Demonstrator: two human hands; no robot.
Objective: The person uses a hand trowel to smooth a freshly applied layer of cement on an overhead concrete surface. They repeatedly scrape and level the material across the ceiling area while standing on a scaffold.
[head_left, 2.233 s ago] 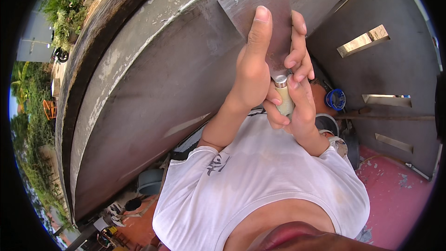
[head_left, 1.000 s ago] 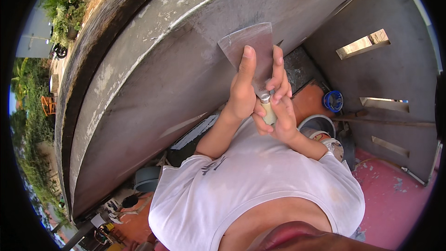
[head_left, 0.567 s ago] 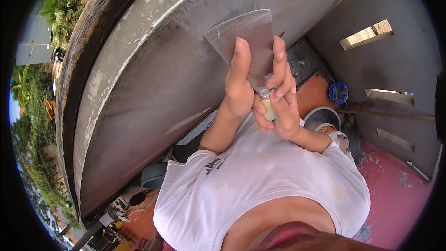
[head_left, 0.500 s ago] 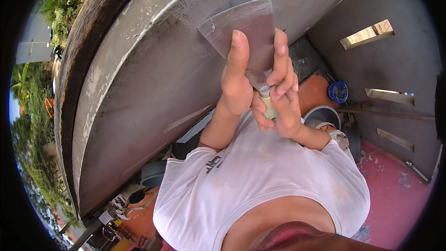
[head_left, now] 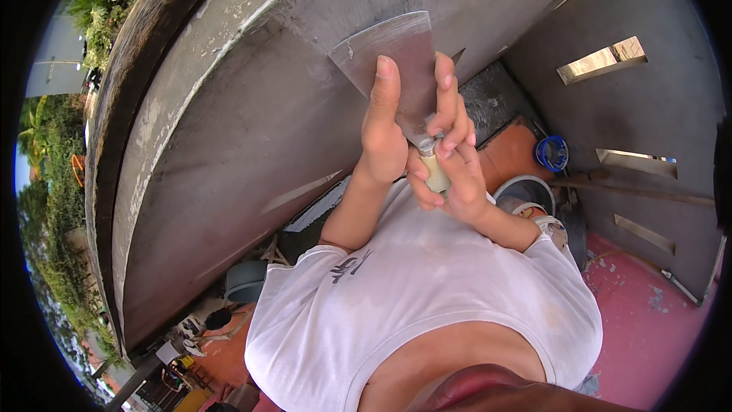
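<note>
A wide putty knife [head_left: 412, 84] is held up in front of my chest, its flared metal blade pointing away from me. My left hand [head_left: 383, 141] is closed about the lower blade, with the thumb along its left side and fingers showing at its right edge. Lower down, my right hand [head_left: 467, 187] pinches the short pale handle [head_left: 435, 173] near the metal collar. Behind the blade stands a smooth grey cement wall [head_left: 244, 137]; I cannot tell whether the blade's edge touches it.
A worn ledge [head_left: 126, 107] curves along the left, with greenery beyond. Grey tubs [head_left: 248, 281] stand low at left and at right. A blue round container [head_left: 552, 152] is by the right wall [head_left: 648, 114], which has slots. The floor there is pink and peeling [head_left: 640, 313].
Both hands and the putty knife have shifted slightly left, and the blade's top edge sits a little lower in view. The grip looks the same.
</note>
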